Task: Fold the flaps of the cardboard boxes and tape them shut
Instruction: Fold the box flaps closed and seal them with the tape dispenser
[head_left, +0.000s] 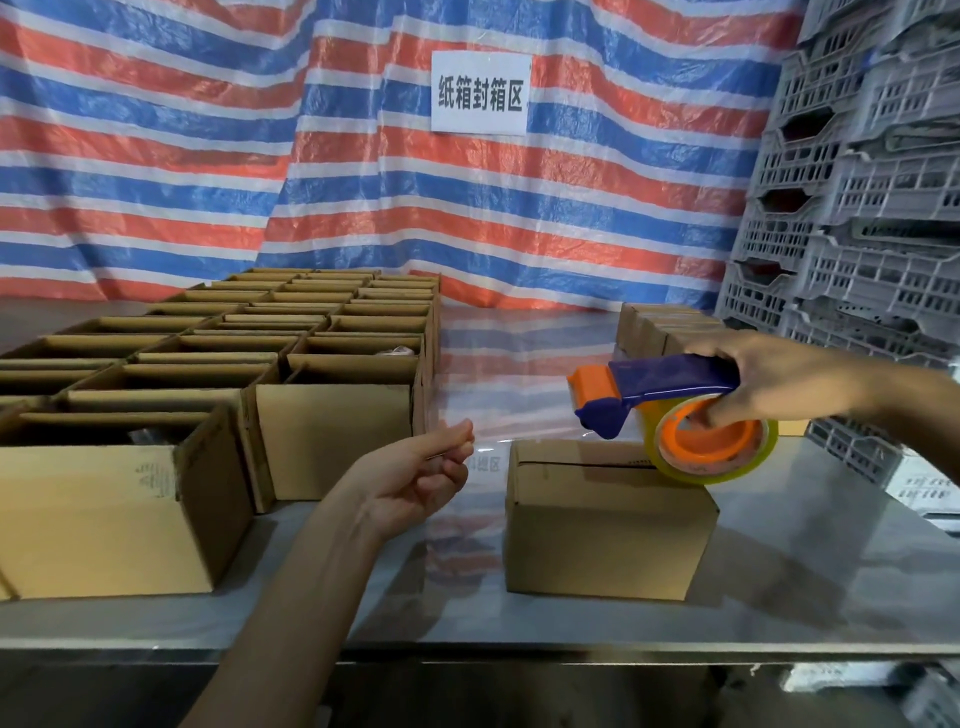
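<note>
Sign (481, 92) behind cardboard boxes (332, 441): 纸箱封箱区.

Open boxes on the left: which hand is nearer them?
Left. The left hand hovers right of the open boxes, holding nothing; the right hand holds the tape dispenser farther right, over the closed box.

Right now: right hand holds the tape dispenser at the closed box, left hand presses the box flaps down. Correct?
Not quite. The left hand is off the closed box: it is raised to the left of it, fingers loosely curled, holding nothing, as the head view shows. The rest stands: the right hand holds the tape dispenser at the closed box.
</note>
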